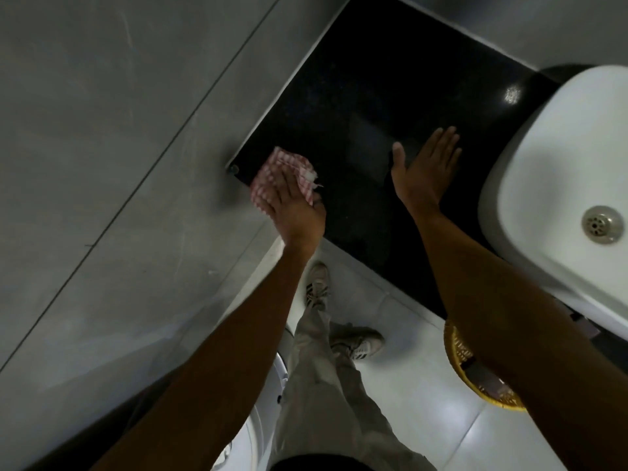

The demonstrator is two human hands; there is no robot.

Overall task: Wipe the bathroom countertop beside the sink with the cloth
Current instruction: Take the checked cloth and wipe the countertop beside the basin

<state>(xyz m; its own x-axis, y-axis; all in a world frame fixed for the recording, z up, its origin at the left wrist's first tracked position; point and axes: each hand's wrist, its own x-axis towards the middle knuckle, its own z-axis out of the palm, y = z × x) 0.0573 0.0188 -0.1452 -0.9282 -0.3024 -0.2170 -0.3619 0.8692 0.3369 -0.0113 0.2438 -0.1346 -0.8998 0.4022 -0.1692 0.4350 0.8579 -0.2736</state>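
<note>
A glossy black countertop (356, 90) runs from the grey wall to a white sink (557, 171) at the right. A red-and-white checked cloth (278, 171) lies on the counter's near left corner, close to the wall. My left hand (295, 212) presses flat on the cloth, its fingers partly covering it. My right hand (424, 164) rests palm down on the bare counter, fingers spread, between the cloth and the sink, holding nothing.
A grey tiled wall (119, 147) borders the counter on the left. The sink has a metal drain (599, 224). Below are a white tiled floor (424, 385), a yellow woven basket (475, 368), a white round fixture (258, 419) and my own legs and shoes (356, 341).
</note>
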